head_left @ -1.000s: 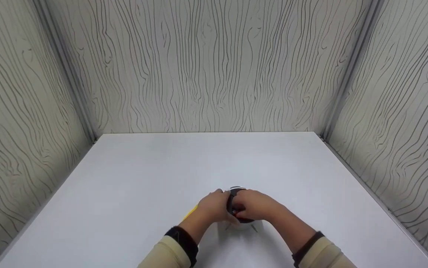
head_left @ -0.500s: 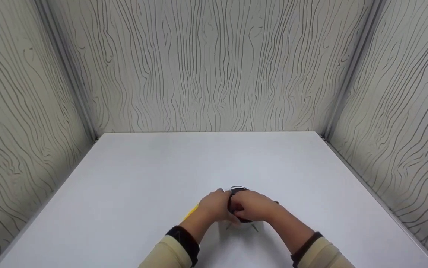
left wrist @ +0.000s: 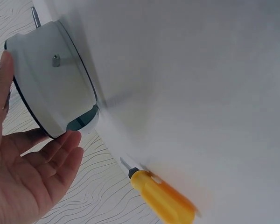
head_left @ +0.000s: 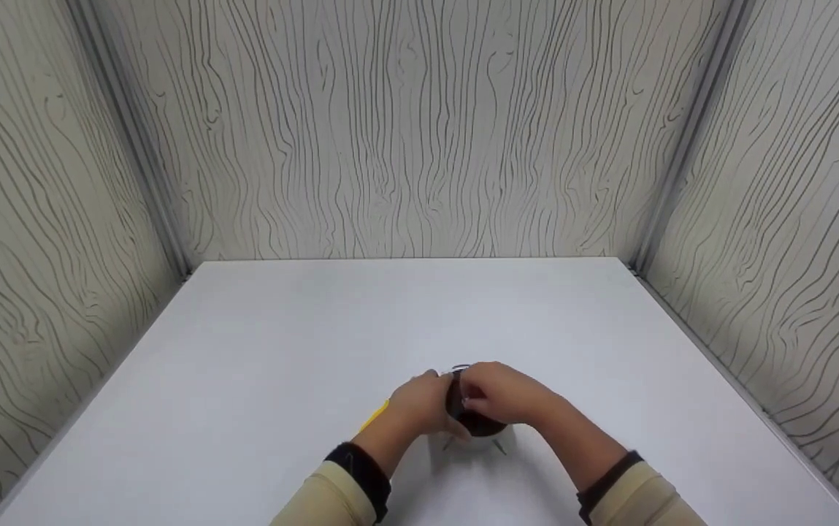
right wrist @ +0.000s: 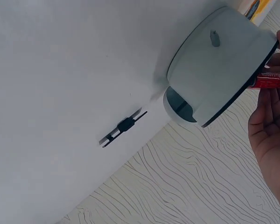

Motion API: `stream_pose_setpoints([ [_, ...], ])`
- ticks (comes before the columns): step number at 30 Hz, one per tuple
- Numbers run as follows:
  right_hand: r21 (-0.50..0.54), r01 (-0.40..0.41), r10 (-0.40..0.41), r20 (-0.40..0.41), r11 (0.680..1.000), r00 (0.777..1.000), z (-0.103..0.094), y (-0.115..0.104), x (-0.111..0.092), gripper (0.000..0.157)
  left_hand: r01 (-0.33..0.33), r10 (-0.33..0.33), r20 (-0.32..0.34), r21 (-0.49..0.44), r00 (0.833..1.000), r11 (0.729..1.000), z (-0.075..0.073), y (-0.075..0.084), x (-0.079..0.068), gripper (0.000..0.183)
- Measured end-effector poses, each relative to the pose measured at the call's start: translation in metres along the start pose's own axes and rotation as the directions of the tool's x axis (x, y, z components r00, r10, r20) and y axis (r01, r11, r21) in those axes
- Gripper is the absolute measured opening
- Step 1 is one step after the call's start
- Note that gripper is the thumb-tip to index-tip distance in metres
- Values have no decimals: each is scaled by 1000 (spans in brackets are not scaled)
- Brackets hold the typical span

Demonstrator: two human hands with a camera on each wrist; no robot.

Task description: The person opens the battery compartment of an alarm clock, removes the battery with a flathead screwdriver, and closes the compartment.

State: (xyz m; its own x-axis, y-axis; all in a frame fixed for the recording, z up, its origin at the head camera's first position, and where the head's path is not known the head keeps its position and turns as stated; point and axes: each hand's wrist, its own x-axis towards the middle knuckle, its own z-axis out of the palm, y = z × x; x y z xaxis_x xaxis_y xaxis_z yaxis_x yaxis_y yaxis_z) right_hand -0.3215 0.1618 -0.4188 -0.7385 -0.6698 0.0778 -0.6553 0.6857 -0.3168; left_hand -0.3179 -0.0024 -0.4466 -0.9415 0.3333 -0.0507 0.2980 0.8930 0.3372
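Observation:
A white round alarm clock (head_left: 483, 425) with a dark back, thin legs and a metal handle lies back up on the table. My left hand (left wrist: 30, 172) holds its side, thumb at the dark rim and fingers along the wall in the left wrist view. Over the clock's back is my right hand (head_left: 505, 392), fingers curled. In the right wrist view this hand pinches a red battery (right wrist: 269, 80) at the edge of the clock's back. The battery's inner end is hidden behind the rim.
A yellow-handled screwdriver (left wrist: 161, 196) lies on the table left of the clock, mostly behind my left forearm in the head view. To the clock's right lies a small narrow black piece (right wrist: 126, 124). Wood-patterned panels (head_left: 404, 131) enclose the white table (head_left: 302, 329).
My right hand has shifted a little up and away from the near edge of the clock's back, baring more of it. The left hand keeps its hold and the clock stays in place.

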Motion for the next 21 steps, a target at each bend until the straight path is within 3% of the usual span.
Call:
stream_pose_setpoints([
  [5, -4, -35, 35, -6, 999, 999, -10, 5, -4, 6, 12, -12, -2, 5, 1000, 1000, 0, 1, 0, 75],
  [13, -16, -170, 170, -13, 985, 985, -18, 23, -10, 6, 36, -36, 0, 7, 999, 999, 0, 2, 0, 82],
  [21, -55, -341, 341, -13, 938, 940, -13, 43, -17, 12, 17, -17, -23, 11, 1000, 1000, 3, 1, 1, 89],
])
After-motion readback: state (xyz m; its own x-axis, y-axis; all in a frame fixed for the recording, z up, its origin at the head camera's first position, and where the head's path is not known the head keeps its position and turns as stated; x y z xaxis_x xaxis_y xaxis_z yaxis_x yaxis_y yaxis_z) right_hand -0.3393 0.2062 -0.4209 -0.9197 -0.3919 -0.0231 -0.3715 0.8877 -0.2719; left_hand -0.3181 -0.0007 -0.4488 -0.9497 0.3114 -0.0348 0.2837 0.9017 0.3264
